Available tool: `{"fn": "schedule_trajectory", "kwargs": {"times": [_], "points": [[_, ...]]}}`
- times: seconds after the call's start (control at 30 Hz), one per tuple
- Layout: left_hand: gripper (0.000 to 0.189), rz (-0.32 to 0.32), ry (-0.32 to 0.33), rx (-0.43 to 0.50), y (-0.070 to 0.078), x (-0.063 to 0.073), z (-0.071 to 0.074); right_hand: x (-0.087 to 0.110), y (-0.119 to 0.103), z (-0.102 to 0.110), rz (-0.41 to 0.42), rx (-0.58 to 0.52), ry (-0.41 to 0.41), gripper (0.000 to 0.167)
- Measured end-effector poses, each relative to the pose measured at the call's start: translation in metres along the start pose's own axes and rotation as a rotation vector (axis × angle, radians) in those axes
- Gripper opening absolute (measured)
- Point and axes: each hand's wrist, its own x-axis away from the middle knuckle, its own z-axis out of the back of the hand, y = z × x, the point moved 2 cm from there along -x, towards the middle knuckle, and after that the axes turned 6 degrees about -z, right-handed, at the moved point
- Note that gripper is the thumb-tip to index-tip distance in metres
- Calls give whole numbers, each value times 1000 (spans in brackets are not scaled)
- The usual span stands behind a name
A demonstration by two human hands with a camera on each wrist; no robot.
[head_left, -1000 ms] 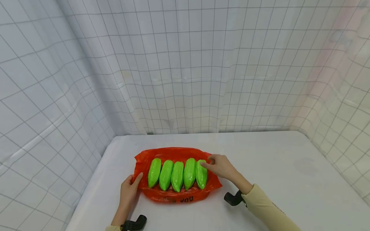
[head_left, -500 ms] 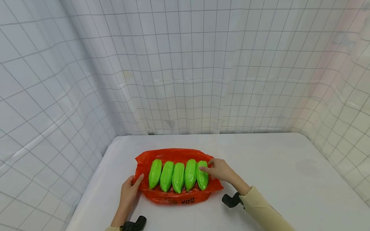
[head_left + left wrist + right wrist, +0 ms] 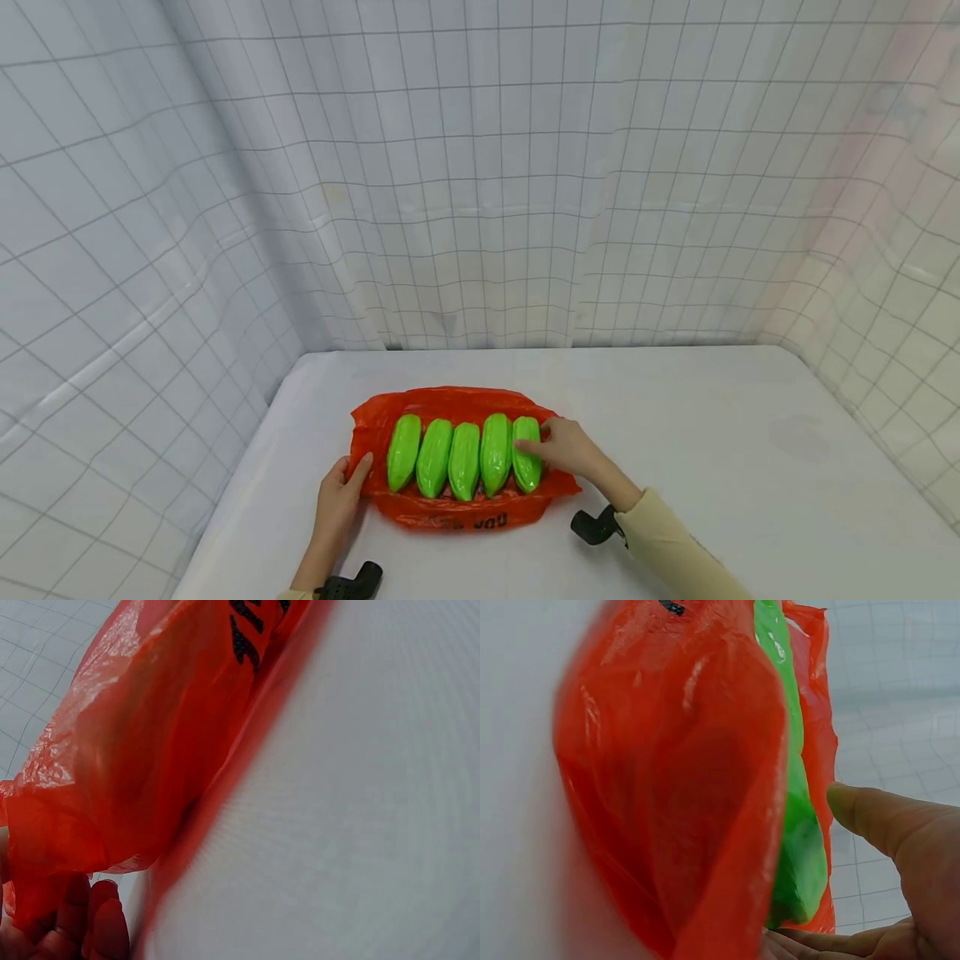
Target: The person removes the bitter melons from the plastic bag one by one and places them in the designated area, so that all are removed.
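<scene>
Several glossy green, elongated, ridged fruit-like pieces [image 3: 464, 461] lie side by side in a red plastic bag [image 3: 420, 515], whose wide mouth is spread open. Black lettering runs along its near side. At the bag's left end, my left hand [image 3: 339, 496] pinches the rim between thumb and fingers; the left wrist view shows those fingers [image 3: 109, 930] under the plastic. My right hand [image 3: 573, 450] is at the right end, its thumb [image 3: 862, 810] extended over the rightmost green piece [image 3: 527, 475]. The right fingers reach beside that piece's end, partly hidden by the bag.
The bag lies on a white-covered table [image 3: 675, 433], left of its middle. White grid-patterned curtains [image 3: 480, 208] enclose the back and sides. A black wrist mount [image 3: 596, 527] projects from the right wrist, another mount [image 3: 352, 582] from the left.
My right hand has shifted slightly down, its thumb lowering over the rightmost green piece. The left hand still pinches the bag's rim. The view has shifted slightly.
</scene>
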Motion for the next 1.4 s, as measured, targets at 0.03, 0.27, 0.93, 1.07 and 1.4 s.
{"fn": "schedule_trajectory", "kwargs": {"times": [0.03, 0.27, 0.93, 1.07, 1.4], "points": [[43, 3, 2, -1, 0, 0, 0, -1, 0, -1, 2, 4, 9, 51], [42, 3, -2, 2, -1, 1, -1, -2, 2, -7, 25, -2, 54, 56], [39, -12, -8, -17, -2, -1, 0, 2, -1, -19, -25, -32, 145, 72], [39, -17, -10, -12, -1, 0, 0, 1, 3, -21, -11, -51, 159, 72], [40, -6, -3, -5, 1, 1, -1, 2, 4, -22, 7, -67, 185, 71]]}}
